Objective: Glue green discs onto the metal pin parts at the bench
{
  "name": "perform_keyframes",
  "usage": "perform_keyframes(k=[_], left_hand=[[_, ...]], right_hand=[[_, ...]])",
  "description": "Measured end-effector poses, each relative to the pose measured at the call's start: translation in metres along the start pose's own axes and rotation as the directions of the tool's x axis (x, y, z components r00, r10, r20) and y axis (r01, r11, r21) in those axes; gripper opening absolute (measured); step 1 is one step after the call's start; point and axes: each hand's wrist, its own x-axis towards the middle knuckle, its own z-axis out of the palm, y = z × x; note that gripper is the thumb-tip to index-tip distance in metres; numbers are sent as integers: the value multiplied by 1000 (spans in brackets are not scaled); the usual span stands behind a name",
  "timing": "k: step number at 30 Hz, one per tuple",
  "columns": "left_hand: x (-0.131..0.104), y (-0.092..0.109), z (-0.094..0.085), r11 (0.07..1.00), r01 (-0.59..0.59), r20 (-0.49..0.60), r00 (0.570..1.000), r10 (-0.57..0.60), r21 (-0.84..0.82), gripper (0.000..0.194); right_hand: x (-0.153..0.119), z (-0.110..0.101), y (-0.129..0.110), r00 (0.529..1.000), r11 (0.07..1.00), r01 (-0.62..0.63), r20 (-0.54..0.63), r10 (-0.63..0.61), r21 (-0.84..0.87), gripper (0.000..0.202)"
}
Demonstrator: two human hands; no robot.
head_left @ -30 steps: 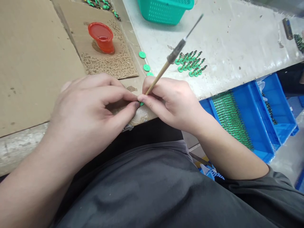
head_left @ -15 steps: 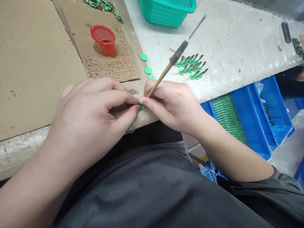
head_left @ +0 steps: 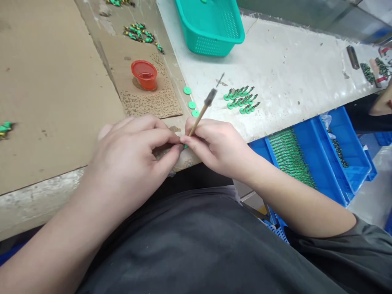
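My left hand (head_left: 134,151) is closed in a pinch at the table's front edge, thumb and forefinger tips meeting. Most of what it pinches is hidden. Just under both hands' fingertips shows a sliver of a small green disc (head_left: 185,145). My right hand (head_left: 216,143) is closed around a thin wooden-handled tool (head_left: 200,116), which has a dark wrapped collar and a needle-like tip pointing up and away. Its thumb and finger touch the same spot at the disc. Several loose green discs (head_left: 191,105) with small holes lie in a row just beyond.
A red cup (head_left: 144,75) of liquid stands on spotted cardboard (head_left: 147,104). Behind are small green-and-black figures (head_left: 141,32) and a green basket (head_left: 211,47). Figures on green discs (head_left: 241,100) stand to the right. Blue bins (head_left: 324,163) sit below; another person's arm (head_left: 381,102) shows far right.
The view has tilted up, so the cup, basket and figures appear lower and more of the table's far side shows. Both hands stay together at the disc; the tool looks more foreshortened.
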Motion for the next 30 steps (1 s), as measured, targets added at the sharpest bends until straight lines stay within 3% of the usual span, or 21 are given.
perform_keyframes(k=[6,11,16,30], left_hand=[[-1,-1,-2,1000,8,1,1000,-8,-31,30],[-1,1,-1,999,4,-15,1000,-4,-50,31],[-1,4,0,999,15,-20,1000,-16,-47,32],[-2,3,0,999,6,-31,999,-7,-37,31]], right_hand=[[-11,6,6,988,996,-47,-143,57,72,30],[-7,6,4,995,999,5,-103,0,46,30],[-5,3,3,998,999,-27,-59,29,42,32],[-5,4,10,997,998,27,-75,-22,63,31]])
